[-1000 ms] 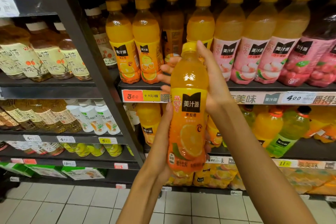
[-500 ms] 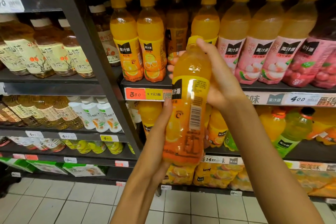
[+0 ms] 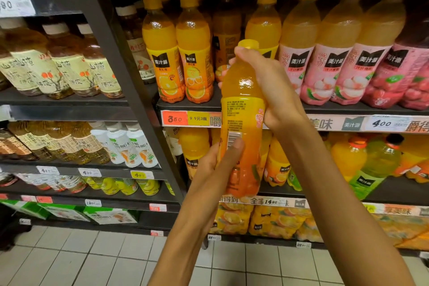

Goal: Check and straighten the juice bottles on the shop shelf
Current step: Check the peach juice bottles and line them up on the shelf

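Note:
I hold an orange juice bottle (image 3: 241,109) with a yellow cap upright in front of the shelf (image 3: 185,106). Its back label with small print and a barcode faces me. My right hand (image 3: 271,90) grips the bottle's neck and upper body from the right. My left hand (image 3: 216,165) grips its lower part, thumb lying over the barcode. Behind it, two matching orange juice bottles (image 3: 178,53) stand in the shelf's front row with labels facing out, and a gap shows to their right.
Pink-labelled lychee and peach juice bottles (image 3: 336,58) fill the shelf to the right. Tea bottles (image 3: 58,60) stand on the left rack beyond a dark upright post (image 3: 120,72). Lower shelves hold more juice bottles and packs. Tiled floor lies below.
The bottle has been turned in my hands: its front orange label faced me, then its side, and now the back label with the barcode. The view has drifted slightly upward and closer.

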